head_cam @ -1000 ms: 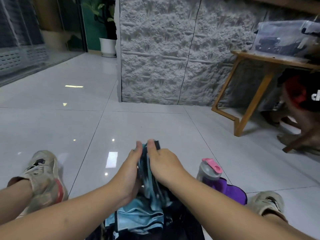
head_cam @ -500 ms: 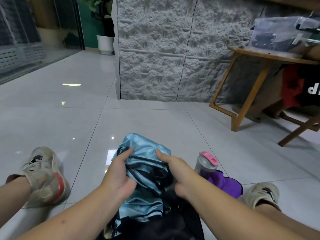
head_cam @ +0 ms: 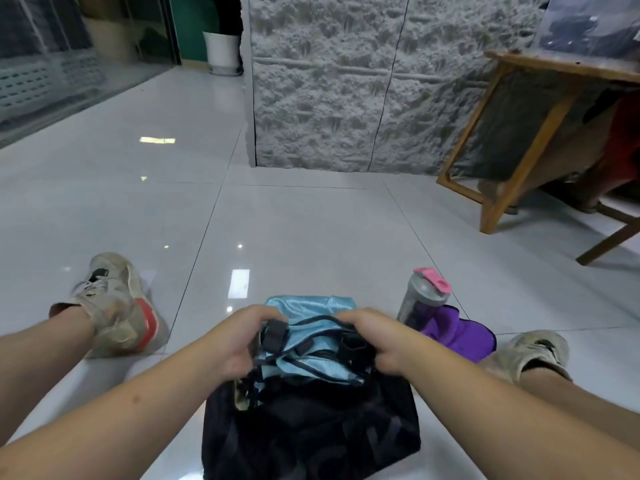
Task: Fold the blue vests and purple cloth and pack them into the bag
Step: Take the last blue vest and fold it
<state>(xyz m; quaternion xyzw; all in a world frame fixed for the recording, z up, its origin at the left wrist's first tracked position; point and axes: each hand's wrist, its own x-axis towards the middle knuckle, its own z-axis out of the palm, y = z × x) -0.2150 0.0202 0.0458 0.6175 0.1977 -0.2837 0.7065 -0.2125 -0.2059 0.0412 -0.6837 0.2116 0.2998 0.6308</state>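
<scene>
Both hands, left [head_cam: 239,341] & right [head_cam: 377,341], grip bag [head_cam: 311,431] mouth; fingertips hidden. Blue vests [head_cam: 308,341] half inside; open floor [head_cam: 304,230] ahead.

Floor [head_cam: 311,220]: large glossy pale-grey tiles, thin dark grout lines, several bright ceiling-light reflections [head_cam: 239,283] on the surface.

Straight ahead: a rough-textured grey stone-look wall [head_cam: 363,81], split by a dark vertical seam, ending in a corner on its left side.

Far left: glass panels [head_cam: 69,57] in dark frames, reaching down to floor level.

Behind the wall's corner: a white plant pot [head_cam: 221,53] standing on the floor against a green surface; only the lower foliage shows.

Right side: a wooden table [head_cam: 519,140] with slanted legs. A clear plastic box [head_cam: 588,26] sits on top, contents dark and indistinct. Shadowed space under the table, hard to read.
</scene>
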